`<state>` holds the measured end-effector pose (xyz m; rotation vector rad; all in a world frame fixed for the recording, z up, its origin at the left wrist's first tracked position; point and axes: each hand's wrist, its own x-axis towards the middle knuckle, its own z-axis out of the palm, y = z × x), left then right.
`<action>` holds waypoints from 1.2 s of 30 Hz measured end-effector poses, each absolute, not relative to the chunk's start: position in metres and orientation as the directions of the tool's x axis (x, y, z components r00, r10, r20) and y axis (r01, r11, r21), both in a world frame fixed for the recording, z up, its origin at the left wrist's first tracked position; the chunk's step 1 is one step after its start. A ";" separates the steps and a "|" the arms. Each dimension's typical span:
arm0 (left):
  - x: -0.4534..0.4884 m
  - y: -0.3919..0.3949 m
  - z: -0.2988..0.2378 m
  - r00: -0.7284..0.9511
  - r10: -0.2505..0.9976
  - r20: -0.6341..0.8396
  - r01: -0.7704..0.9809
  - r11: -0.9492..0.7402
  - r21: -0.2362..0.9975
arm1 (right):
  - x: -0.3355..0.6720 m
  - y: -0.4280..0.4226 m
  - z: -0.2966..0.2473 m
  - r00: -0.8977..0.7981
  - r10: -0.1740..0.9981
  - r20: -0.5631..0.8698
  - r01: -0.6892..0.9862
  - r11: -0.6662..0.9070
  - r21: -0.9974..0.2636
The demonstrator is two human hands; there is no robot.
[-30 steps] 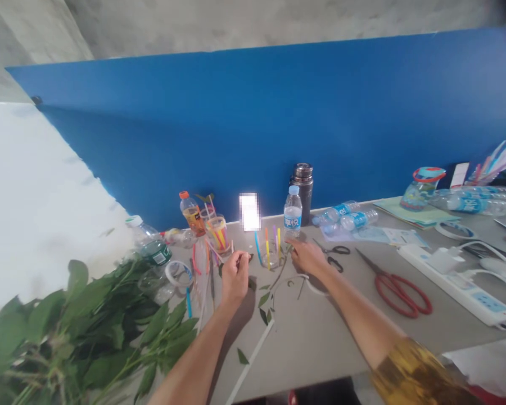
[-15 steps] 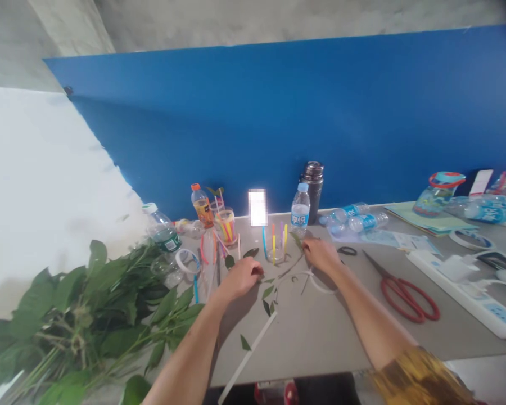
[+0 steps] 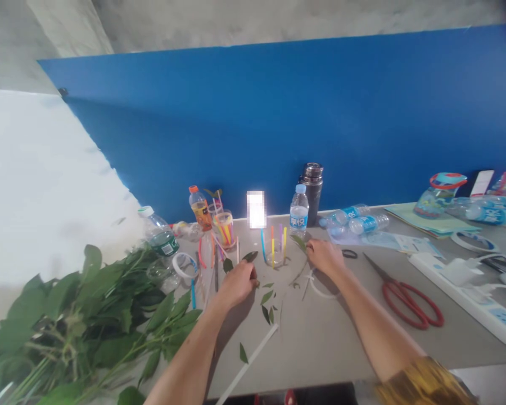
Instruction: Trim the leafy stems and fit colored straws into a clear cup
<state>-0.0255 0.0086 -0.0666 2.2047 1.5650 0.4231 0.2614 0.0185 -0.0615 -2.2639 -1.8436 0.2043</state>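
My left hand [image 3: 237, 283] rests low on the grey table [image 3: 320, 337] with its fingers curled, next to small dark green leaves [image 3: 250, 256]; I cannot make out what they pinch. My right hand [image 3: 324, 256] lies further right, fingers pinched on a thin leafy twig [image 3: 299, 243] that runs down towards the table. Between the hands stands a small clear cup [image 3: 275, 254] ringed with upright coloured straws. Loose leaf pieces [image 3: 267, 297] and a white straw [image 3: 248, 363] lie in front of me.
A big bunch of leafy branches [image 3: 88, 320] fills the left. Bottles [image 3: 298, 211], a dark flask [image 3: 312, 191], a cup of straws [image 3: 226, 228], tape rolls [image 3: 184, 264], red scissors [image 3: 409, 301], black scissors [image 3: 349, 253] and a power strip [image 3: 472, 292] sit about. A blue wall [image 3: 320, 112] stands behind.
My left hand has dropped from a raised position down onto the table by the leaves. My right hand stayed at the twig. The view shifted slightly left.
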 end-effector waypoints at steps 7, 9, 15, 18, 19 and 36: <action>-0.025 0.004 -0.057 0.341 0.937 -0.073 0.858 -0.279 0.431 | 0.259 0.019 -0.061 0.228 0.974 0.005 0.948 -0.221 -0.230; -0.024 0.002 -0.055 0.336 0.936 -0.100 0.863 -0.264 0.430 | 0.258 0.019 -0.062 0.230 0.973 0.015 0.947 -0.221 -0.235; -0.022 0.001 -0.055 0.331 0.931 -0.156 0.890 -0.253 0.379 | 0.259 0.019 -0.065 0.242 0.970 0.025 0.935 -0.226 -0.272; -0.023 0.002 -0.057 0.363 0.925 -0.116 0.870 -0.292 0.397 | 0.263 0.022 -0.068 0.282 0.958 0.061 0.883 -0.234 -0.407; -0.023 0.003 -0.057 0.372 0.923 -0.102 0.859 -0.301 0.414 | 0.265 0.024 -0.070 0.308 0.948 0.077 0.846 -0.236 -0.478; -0.008 0.004 -0.056 0.353 0.925 0.143 0.495 -0.314 0.810 | 0.280 0.030 -0.061 0.326 0.928 0.183 0.019 0.187 -0.982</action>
